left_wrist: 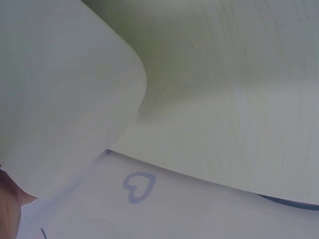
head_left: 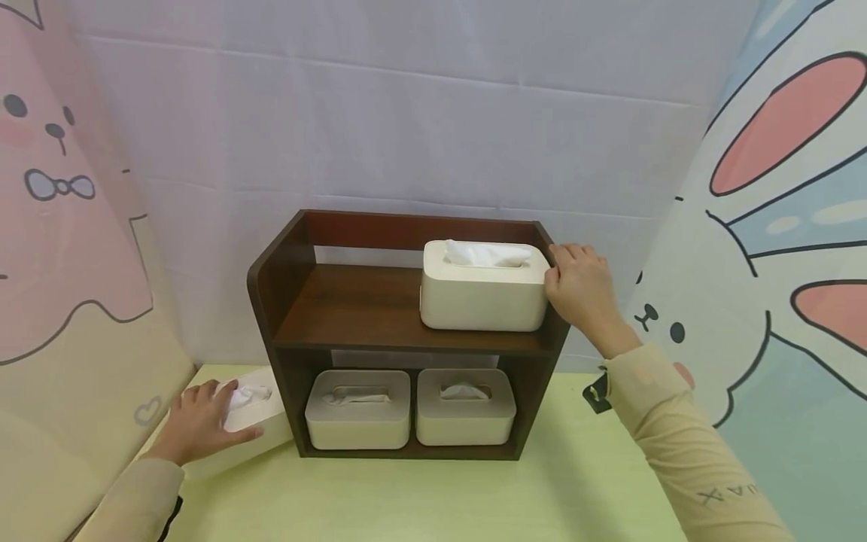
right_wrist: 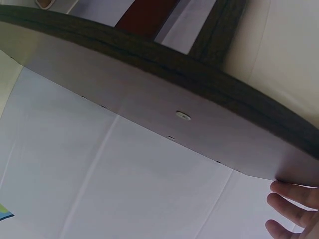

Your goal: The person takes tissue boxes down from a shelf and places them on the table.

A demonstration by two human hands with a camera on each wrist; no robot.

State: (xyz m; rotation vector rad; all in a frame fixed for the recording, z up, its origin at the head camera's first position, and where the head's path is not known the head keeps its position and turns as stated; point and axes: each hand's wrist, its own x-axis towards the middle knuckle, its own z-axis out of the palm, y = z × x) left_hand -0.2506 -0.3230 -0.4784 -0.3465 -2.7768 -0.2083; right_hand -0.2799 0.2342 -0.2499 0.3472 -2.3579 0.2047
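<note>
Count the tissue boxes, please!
4: top box on the upper shelf, lower-left box and lower-right box beneath, outer box beside the rack at the left hand. More could hide behind.

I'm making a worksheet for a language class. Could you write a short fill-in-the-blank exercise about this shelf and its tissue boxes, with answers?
1. On the brown shelf, the lower level holds ____ tissue boxes.
2. As the person faces it, the upper tissue box stands near the shelf's ____ end.
3. The person's ____ hand touches the tissue box outside the shelf.
4. The tissue showing on top of the upper tissue box is ____ in colour.

Missing words: two; right; left; white.
</note>
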